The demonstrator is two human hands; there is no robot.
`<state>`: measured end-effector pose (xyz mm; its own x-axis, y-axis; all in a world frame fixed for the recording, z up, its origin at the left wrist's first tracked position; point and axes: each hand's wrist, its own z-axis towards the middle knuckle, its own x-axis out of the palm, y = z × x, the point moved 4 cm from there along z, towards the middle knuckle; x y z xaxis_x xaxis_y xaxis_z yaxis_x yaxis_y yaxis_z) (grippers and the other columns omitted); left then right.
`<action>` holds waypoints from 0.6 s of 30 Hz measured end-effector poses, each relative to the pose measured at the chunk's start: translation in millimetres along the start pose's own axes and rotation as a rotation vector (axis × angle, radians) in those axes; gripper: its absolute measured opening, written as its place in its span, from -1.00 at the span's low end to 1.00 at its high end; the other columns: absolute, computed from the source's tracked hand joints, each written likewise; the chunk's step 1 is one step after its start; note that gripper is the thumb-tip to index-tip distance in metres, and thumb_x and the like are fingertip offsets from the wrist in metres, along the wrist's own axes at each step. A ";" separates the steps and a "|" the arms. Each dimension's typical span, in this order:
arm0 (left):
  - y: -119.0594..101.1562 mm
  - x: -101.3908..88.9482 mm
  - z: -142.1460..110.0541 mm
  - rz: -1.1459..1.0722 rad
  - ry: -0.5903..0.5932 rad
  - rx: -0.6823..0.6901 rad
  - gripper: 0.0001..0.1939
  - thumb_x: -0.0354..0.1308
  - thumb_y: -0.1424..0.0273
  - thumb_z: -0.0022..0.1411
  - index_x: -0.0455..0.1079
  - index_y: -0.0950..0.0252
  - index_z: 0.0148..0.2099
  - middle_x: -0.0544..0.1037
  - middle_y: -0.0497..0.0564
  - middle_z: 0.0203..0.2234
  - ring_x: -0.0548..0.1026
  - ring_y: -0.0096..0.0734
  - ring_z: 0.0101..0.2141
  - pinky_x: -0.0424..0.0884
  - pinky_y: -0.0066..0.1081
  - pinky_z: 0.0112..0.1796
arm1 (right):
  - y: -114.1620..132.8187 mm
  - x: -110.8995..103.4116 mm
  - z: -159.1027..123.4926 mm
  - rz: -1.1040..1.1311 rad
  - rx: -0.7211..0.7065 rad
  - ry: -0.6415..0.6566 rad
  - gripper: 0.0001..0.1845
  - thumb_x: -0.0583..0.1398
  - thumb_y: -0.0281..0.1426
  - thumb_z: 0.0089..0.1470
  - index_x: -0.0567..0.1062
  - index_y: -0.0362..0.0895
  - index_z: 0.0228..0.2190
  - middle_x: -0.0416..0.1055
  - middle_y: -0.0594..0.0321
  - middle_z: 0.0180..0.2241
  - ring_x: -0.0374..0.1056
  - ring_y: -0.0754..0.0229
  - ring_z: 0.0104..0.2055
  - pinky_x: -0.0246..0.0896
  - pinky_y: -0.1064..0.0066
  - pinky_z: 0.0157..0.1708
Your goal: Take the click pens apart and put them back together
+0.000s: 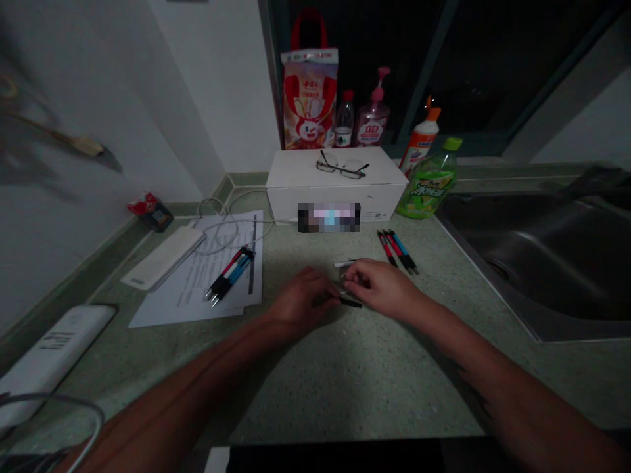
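Both my hands meet over the middle of the green speckled counter (pixel 345 374). My left hand (pixel 302 301) is curled, fingers closed on a dark pen part (pixel 351 303) that sticks out to the right. My right hand (pixel 379 286) is pinched on small pen pieces, with a thin white refill (pixel 344 264) showing just beyond its fingertips. Three pens, red and blue with black ends (pixel 398 251), lie just past my right hand. Another bundle of pens (pixel 230 275) rests on sheets of paper (pixel 207 276) to the left.
A white box (pixel 335 177) with glasses (pixel 342 167) on top stands behind my hands. Bottles (pixel 428 180) and a red bag (pixel 309 98) line the window. A steel sink (pixel 547 256) lies right. A white power bank (pixel 165 256) with cable and a white device (pixel 49 355) sit left.
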<state>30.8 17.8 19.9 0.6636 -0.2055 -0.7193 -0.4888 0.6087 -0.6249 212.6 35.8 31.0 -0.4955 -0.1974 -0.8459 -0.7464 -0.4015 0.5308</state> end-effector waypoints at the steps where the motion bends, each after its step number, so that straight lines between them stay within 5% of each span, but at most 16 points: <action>1: -3.1 2.2 -0.3 0.031 0.056 0.042 -0.95 0.29 0.48 0.24 0.55 0.26 -0.22 0.62 0.01 -0.31 0.52 -0.26 -0.21 0.42 -0.26 -0.13 | -0.7 0.9 -0.3 -0.038 -0.010 0.030 -0.97 0.29 -0.43 0.16 0.52 -0.11 -0.32 0.49 0.24 -0.32 0.39 0.18 -0.31 0.11 0.38 -0.33; 5: -9.6 5.0 -1.8 0.096 0.194 0.061 -0.94 0.27 0.49 0.22 0.54 0.26 -0.24 0.60 0.00 -0.31 0.51 -0.26 -0.23 0.40 -0.26 -0.13 | -1.8 5.3 -1.2 -0.131 -0.061 0.092 -0.95 0.26 -0.48 0.13 0.52 -0.11 -0.32 0.47 0.22 -0.27 0.40 0.16 -0.25 0.11 0.38 -0.29; 12: 12.7 -5.9 6.5 0.226 -0.068 -0.166 -0.88 0.24 0.48 0.28 0.55 0.27 -0.13 0.59 0.07 -0.21 0.48 -0.16 -0.09 0.41 -0.17 -0.04 | -2.5 6.6 0.8 -0.183 -0.048 0.100 -0.92 0.20 -0.52 0.12 0.50 -0.12 -0.35 0.45 0.20 -0.29 0.36 0.18 -0.31 0.08 0.38 -0.32; 18: 17.8 0.9 16.9 0.301 0.010 -0.176 -0.89 0.21 0.50 0.29 0.58 0.28 -0.21 0.59 0.10 -0.24 0.47 -0.13 -0.12 0.40 -0.14 -0.02 | -4.9 8.7 0.7 -0.194 -0.045 0.092 -0.92 0.20 -0.51 0.13 0.48 -0.11 -0.37 0.44 0.20 -0.30 0.36 0.17 -0.31 0.09 0.38 -0.34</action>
<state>32.3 41.4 13.2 0.4695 -0.0447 -0.8818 -0.7525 0.5021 -0.4261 211.6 36.6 21.1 -0.3001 -0.1924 -0.9343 -0.8021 -0.4792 0.3564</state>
